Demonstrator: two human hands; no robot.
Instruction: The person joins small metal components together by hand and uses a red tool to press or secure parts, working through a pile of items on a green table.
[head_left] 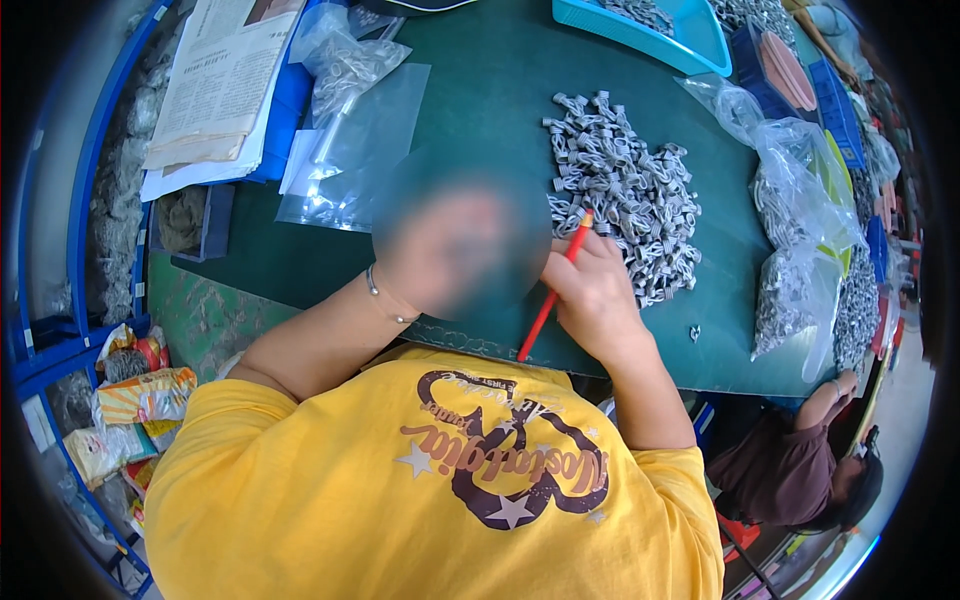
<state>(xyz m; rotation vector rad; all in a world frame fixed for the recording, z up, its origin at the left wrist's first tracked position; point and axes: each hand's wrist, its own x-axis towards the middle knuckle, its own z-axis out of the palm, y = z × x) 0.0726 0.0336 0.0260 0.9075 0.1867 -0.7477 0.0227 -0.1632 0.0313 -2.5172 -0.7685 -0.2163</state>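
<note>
My right hand point(598, 290) is closed around a slim red pen-like stick point(544, 318) with an orange upper end. It slants over the front edge of the green table, beside a heap of small grey looped pieces point(620, 180) with ribbed ends. My left hand point(455, 250) is to its left above the table, with a metal bangle point(373, 281) at the wrist. A round blur covers that hand's fingers and anything in them. One loose grey piece point(695, 332) lies apart, right of the heap.
Clear plastic bags point(360, 150) and a blue box topped with newspaper point(215, 85) lie at left. A turquoise basket point(655, 38) stands at the back. Filled bags point(795, 240) line the right side. At lower right, another person point(790, 470) sits at the table.
</note>
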